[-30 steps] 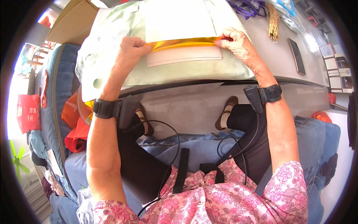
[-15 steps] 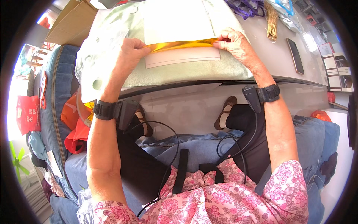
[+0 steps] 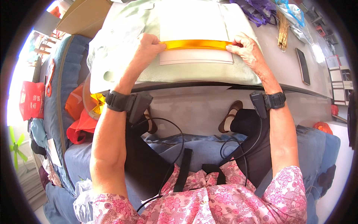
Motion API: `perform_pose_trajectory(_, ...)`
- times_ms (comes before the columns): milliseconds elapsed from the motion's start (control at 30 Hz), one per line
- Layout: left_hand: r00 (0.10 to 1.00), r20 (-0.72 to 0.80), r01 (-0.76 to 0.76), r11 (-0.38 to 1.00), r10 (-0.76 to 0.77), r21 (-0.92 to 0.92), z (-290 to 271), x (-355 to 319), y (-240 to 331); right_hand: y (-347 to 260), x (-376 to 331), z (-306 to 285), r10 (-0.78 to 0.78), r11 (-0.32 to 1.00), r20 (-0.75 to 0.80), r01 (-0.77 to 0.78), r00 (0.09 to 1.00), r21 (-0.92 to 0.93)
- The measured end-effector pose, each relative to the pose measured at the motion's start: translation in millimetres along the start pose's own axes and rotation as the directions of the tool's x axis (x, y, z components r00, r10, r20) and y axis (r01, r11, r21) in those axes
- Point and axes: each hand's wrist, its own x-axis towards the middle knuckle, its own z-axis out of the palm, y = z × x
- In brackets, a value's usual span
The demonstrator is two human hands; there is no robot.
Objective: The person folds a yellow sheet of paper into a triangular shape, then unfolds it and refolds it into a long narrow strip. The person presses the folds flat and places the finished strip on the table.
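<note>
A shiny gold strip [image 3: 197, 44], foil or ribbon by its look, is stretched from side to side over white paper sheets [image 3: 192, 22]. My left hand [image 3: 149, 44] pinches its left end between thumb and fingers. At the right end, my right hand [image 3: 242, 47] holds the strip in the same kind of pinch. The strip looks taut and nearly straight, and the lower edges of the sheets show below it. Under the paper lies a pale green towel-like cloth [image 3: 179, 74] on the table. Each wrist wears a black strap with a dark box.
Right of the cloth, the table [image 3: 283, 71] bears a phone [image 3: 303, 66], a bundle of dry straw stalks [image 3: 282, 33] and purple straps [image 3: 257, 11]. A cardboard box [image 3: 84, 16] stands at the far left. Red bags [image 3: 84, 128] rest beside the blue sofa [image 3: 74, 168].
The strip has become straighter and flatter between my hands. My view has shifted a little, so the table and both hands appear farther right.
</note>
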Motion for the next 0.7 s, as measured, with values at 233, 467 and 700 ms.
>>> perform_pose_trajectory(233,1.0,-0.026,-0.004,1.0,0.004,0.005,-1.4,-1.7,-0.9,0.0,0.6,0.9,0.006,0.999,0.002,-0.006,1.0,0.031)
perform_pose_trajectory(467,1.0,-0.003,0.006,0.999,-0.006,-0.036,-2.4,-2.3,2.5,2.1,1.0,-1.1,-0.004,0.998,0.007,0.004,1.0,0.065)
perform_pose_trajectory(700,1.0,-0.021,0.014,0.999,-0.013,0.041,-0.8,-2.6,2.3,-0.7,0.6,-1.0,0.013,1.0,0.014,-0.013,1.0,0.013)
